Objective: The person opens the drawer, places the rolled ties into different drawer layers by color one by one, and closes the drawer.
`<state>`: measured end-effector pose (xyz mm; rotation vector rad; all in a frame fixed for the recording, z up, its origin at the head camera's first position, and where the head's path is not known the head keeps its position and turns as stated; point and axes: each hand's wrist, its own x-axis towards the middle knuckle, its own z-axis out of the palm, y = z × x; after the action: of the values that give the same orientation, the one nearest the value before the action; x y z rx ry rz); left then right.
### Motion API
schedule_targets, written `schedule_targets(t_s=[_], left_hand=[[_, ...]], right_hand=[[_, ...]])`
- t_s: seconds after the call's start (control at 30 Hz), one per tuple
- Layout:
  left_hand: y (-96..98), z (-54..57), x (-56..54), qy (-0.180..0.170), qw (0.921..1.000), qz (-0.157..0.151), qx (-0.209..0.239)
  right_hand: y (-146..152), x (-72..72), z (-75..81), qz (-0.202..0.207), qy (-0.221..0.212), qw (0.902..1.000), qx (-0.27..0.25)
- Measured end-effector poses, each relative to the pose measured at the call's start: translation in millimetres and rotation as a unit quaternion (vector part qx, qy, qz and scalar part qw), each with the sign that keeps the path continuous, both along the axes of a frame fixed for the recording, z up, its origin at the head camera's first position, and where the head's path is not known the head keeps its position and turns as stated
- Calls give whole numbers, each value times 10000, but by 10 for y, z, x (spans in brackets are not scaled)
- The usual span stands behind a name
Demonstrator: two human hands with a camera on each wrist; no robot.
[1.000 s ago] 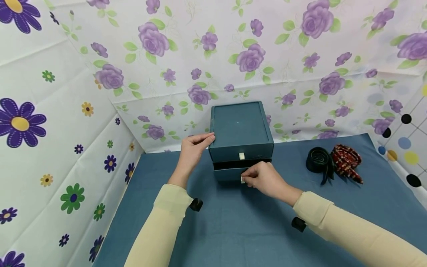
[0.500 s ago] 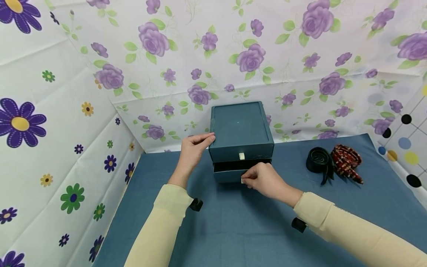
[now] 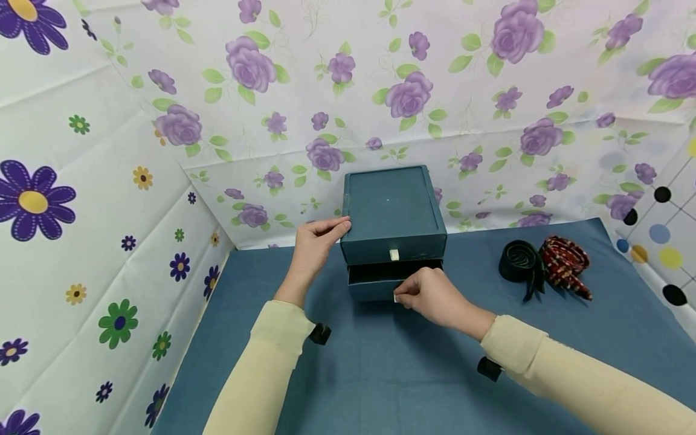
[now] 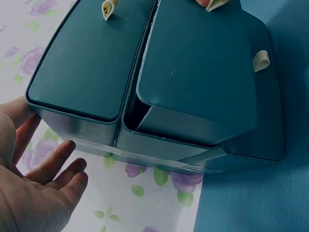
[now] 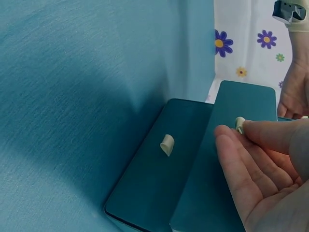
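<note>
A dark teal drawer box (image 3: pixel 391 202) stands against the back wall. My left hand (image 3: pixel 312 254) touches its top left edge; the left wrist view has those fingers (image 4: pixel 53 169) loosely spread beside the box. The middle drawer (image 4: pixel 203 72) juts out, leaving a dark gap above its front; what lies inside cannot be made out. My right hand (image 3: pixel 435 296) pinches the cream loop pull (image 5: pixel 239 124) of that drawer between thumb and fingers. The top drawer (image 4: pixel 91 58) and the bottom drawer (image 5: pixel 145 179) sit flush, each with its own cream loop.
To the right on the blue cloth (image 3: pixel 370 386) lie a rolled dark green strap (image 3: pixel 519 261) and a rolled red patterned one (image 3: pixel 565 260), side by side. Flowered sheets (image 3: pixel 348 109) rise behind and at the left.
The middle drawer has slid a little farther out toward me, pulled by my right hand, and the gap above it is wider. My left hand has stayed put.
</note>
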<state>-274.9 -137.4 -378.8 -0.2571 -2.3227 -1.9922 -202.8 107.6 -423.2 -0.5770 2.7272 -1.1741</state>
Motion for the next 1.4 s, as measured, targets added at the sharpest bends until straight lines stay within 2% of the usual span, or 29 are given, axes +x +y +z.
schedule_targets(t_s=[0.43, 0.67, 1.4], left_hand=[[7, -9, -16, -9, 10000, 25, -1], [2, -1, -6, -24, 10000, 40, -36], [7, 10, 1, -23, 10000, 65, -30]], right_hand=[[-13, 55, 0, 54, 155, 9997, 180], [-11, 90, 12, 31, 65, 9996, 276], [21, 190, -6, 101, 82, 9998, 155]])
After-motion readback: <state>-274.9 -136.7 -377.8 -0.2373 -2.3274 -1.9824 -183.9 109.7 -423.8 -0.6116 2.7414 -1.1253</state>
